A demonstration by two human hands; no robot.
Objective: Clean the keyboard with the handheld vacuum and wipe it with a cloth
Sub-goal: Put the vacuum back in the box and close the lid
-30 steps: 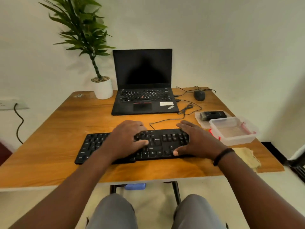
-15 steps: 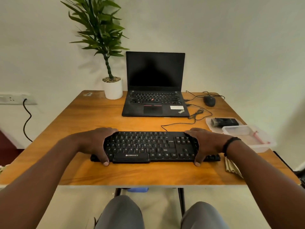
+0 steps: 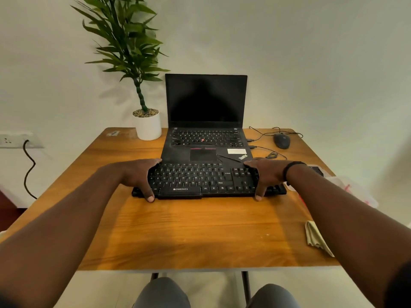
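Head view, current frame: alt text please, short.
Both hands grip a black keyboard on a wooden desk, left hand and right hand near its ends. Behind it sits an open laptop; a cloth lies at right.

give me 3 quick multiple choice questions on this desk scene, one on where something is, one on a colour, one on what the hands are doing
1. Where is the mouse?
A. right of the laptop
B. left of the plant pot
C. on the keyboard

2. What colour is the plant pot?
A. black
B. white
C. red

3. What are the hands doing?
A. holding a vacuum
B. wiping with the cloth
C. gripping the keyboard at both ends

Answers:
1 A: it sits at the far right of the table.
2 B: the pot is plain white.
3 C: left hand and right hand clasp it; the cloth lies untouched.
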